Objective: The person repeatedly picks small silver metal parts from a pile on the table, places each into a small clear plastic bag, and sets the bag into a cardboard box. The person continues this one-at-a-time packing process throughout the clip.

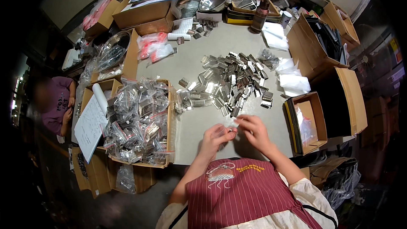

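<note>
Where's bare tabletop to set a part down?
Free: the tabletop between the right hand and the small open box; the strip between the left hand and the big box of bagged parts; the patch beyond the metal pile, left of the dark bottle. Crowded: the pile itself, the big box, and the back around the metal bowl.

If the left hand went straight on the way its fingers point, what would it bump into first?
Most likely the right hand, whose fingers are just ahead of the left hand, though this view leaves their exact heights unclear.
</note>
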A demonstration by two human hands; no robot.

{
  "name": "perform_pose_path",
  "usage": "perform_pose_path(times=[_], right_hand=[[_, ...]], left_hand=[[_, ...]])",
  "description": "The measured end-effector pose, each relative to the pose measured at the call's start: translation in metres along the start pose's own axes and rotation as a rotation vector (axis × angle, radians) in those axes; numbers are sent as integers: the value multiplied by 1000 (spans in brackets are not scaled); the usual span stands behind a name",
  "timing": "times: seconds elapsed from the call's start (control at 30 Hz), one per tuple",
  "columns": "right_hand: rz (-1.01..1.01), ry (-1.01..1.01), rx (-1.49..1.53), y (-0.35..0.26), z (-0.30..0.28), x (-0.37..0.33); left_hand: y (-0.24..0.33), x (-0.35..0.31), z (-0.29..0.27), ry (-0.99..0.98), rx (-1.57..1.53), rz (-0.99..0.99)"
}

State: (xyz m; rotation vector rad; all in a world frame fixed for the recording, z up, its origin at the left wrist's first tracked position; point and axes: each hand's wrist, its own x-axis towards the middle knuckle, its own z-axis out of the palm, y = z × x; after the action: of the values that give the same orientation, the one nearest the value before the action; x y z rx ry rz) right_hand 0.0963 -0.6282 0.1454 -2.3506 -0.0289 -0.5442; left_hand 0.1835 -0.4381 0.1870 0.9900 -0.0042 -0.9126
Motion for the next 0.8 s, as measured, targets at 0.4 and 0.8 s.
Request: perform_pose_path(times=[0.4, 0.8], right_hand=[[153, 58, -265, 48, 41, 35], [-87, -60, 169, -25, -45, 16]], left_hand=[[-46, 27, -44, 177, 342, 315], [-4, 5, -15, -141, 141, 194]])
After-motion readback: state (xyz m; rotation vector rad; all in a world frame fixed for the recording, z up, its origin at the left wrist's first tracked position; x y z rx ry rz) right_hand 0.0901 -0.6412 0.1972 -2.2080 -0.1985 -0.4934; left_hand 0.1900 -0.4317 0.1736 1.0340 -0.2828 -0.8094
